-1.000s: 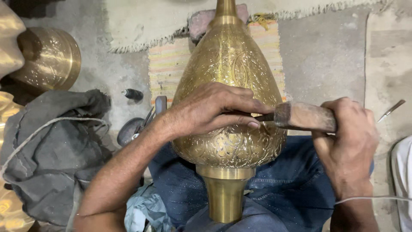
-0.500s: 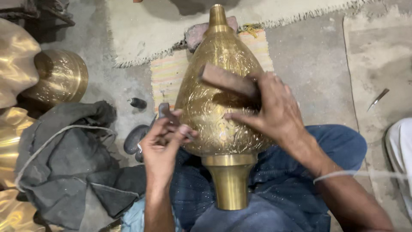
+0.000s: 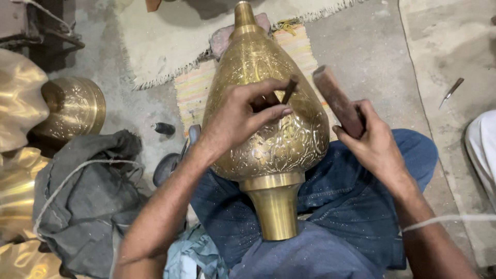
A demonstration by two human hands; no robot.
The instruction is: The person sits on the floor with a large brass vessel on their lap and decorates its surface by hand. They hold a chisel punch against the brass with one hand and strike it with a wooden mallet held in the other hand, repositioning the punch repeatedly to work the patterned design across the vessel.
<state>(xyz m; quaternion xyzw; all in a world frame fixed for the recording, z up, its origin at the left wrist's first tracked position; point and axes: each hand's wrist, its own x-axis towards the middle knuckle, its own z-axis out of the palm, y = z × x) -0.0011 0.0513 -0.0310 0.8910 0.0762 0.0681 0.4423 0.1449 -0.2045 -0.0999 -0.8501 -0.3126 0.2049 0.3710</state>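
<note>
A large engraved brass vase [image 3: 268, 139] lies across my lap, its neck pointing toward me. My left hand [image 3: 243, 116] rests on the vase's belly and pinches a thin dark chisel [image 3: 288, 91] against the engraved surface. My right hand [image 3: 372, 139] grips a wooden mallet block [image 3: 336, 101], held raised just right of the chisel, apart from it. My legs in blue jeans [image 3: 351, 206] support the vase.
A striped rug [image 3: 194, 85] lies under the vase top. A round brass bowl [image 3: 75, 108] and brass sheets [image 3: 18, 103] sit at left, with a grey cloth [image 3: 82, 196] and cord. A small metal tool [image 3: 450, 92] lies on the floor at right.
My left hand moved from the vase's left side up onto its belly with the chisel. My right hand drew the mallet off the vase to the right.
</note>
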